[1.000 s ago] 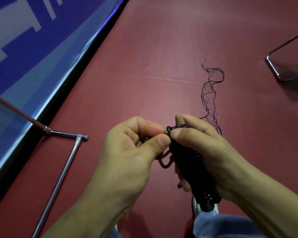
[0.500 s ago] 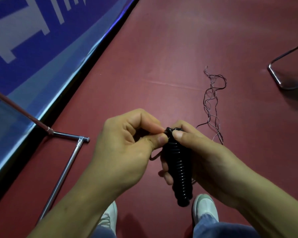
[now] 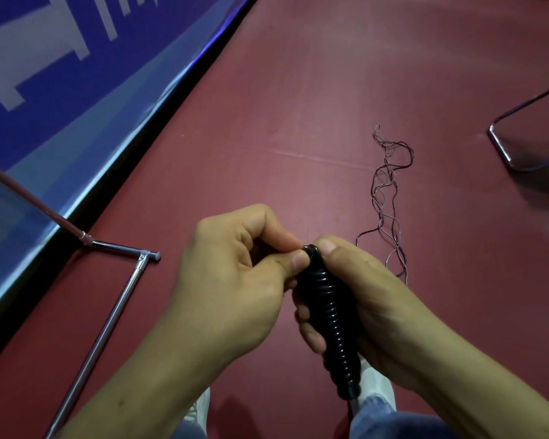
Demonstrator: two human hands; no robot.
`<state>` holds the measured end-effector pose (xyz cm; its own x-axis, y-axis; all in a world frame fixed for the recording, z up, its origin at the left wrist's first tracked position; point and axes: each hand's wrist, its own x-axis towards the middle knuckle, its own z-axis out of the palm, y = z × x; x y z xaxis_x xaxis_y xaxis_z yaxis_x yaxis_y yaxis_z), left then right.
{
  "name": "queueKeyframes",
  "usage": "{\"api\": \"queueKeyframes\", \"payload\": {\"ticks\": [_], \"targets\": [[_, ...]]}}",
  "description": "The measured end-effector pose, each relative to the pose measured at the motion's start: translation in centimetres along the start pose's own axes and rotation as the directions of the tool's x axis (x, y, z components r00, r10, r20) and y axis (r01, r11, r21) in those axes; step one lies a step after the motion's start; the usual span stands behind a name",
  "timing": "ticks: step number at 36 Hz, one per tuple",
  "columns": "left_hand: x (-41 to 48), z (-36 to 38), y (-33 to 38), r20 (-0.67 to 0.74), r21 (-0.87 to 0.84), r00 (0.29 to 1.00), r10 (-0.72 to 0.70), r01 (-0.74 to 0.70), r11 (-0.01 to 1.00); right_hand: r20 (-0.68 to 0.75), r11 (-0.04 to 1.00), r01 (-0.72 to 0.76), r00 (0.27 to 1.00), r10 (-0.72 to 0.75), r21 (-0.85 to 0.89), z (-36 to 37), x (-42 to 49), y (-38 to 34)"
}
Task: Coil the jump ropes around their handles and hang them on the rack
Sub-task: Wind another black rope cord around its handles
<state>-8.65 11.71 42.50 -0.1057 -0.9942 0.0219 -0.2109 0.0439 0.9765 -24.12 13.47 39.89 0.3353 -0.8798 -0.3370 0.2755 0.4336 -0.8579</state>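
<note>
The black coiled handle (image 3: 330, 315) sits in both hands, above the red floor (image 3: 298, 106). The right hand (image 3: 377, 299) is clenched round it, thumb pressing the top turn. The left hand (image 3: 235, 280) pinches that same top end between thumb and forefinger, seemingly the cord's tail. Beyond the handle a thin tangled cord (image 3: 390, 198) lies on the floor, one strand running back behind the right hand. Left of the handle lies a chrome tube frame (image 3: 114, 299). I'd worry about that pinch: should it slip before the tail is tucked, the springy turns could unwind from the top.
</note>
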Motion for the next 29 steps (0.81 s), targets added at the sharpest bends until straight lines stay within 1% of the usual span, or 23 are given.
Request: {"api": "queueKeyframes", "payload": {"ticks": [3,8,13,17,21,23,26,29], "targets": [[-0.4,0.0,0.8,-0.021,0.07,1.0,0.022,-0.021,0.997,0.021,1.0,0.016,1.0,-0.017,0.021,0.1,-0.2,0.1],[-0.7,-0.1,2.1,0.057,0.029,0.998,0.015,-0.017,0.999,-0.002,0.999,0.003,1.0,-0.003,0.034,0.1,0.0,0.7],[-0.7,-0.1,2.1,0.086,0.118,0.996,-0.005,-0.006,0.993,-0.029,1.0,0.005,1.0,-0.005,0.019,0.1,-0.1,0.9],[-0.7,0.0,1.9,0.069,0.176,0.998,-0.011,-0.001,0.984,-0.066,1.0,0.005,0.998,-0.004,0.02,0.4,-0.2,0.7],[-0.7,0.1,1.4,0.002,0.226,1.0,0.031,-0.031,0.974,-0.056,1.0,0.013,0.998,-0.012,0.011,0.5,-0.1,0.8],[-0.8,0.2,1.1,-0.034,0.22,0.998,0.043,-0.034,0.975,-0.046,1.0,0.007,0.999,-0.006,0.026,0.6,-0.1,0.7],[-0.7,0.3,0.8,-0.029,0.205,0.999,0.042,-0.035,0.978,-0.033,0.997,-0.007,0.999,0.009,0.071,0.6,-0.1,0.8],[-0.2,0.1,0.3,-0.01,0.201,1.0,0.027,-0.025,0.979,-0.054,0.997,-0.007,0.998,0.011,0.079,0.7,-0.3,0.7]]}}
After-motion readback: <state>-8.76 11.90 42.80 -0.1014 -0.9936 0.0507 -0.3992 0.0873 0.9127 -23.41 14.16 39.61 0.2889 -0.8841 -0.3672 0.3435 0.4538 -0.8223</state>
